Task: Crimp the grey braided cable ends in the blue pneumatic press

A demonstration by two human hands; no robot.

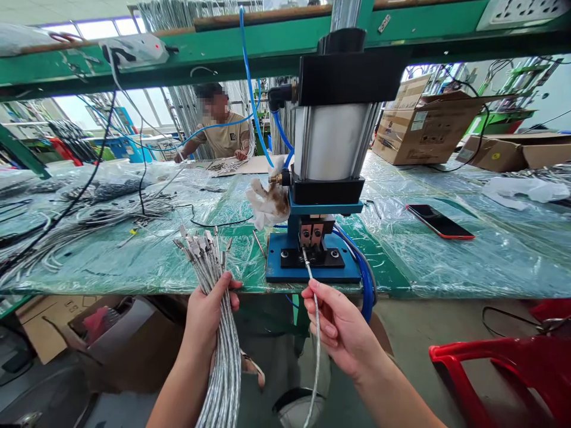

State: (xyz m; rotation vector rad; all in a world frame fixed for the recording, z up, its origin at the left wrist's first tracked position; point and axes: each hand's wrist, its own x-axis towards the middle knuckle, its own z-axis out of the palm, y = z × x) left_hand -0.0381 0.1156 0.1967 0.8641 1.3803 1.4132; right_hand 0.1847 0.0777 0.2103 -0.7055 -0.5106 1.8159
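My left hand (209, 315) is wrapped round a bundle of silvery braided cables (227, 368), whose metal-tipped ends fan out above the fingers. Between thumb and fingers, my right hand (332, 315) pinches a single braided cable (317, 351). The upper end of that cable reaches the jaws of a pneumatic press (312, 235), where its tip is hard to make out. The press has a silver cylinder, black blocks and a blue base plate (279, 270) at the table's front edge.
A phone (441, 222) lies right of the press. Loose cables (111, 217) cover the left of the table (392, 238). Cardboard boxes (419, 131) stand at the back right. Across the table sits a person (227, 134). A red stool (504, 362) is at lower right.
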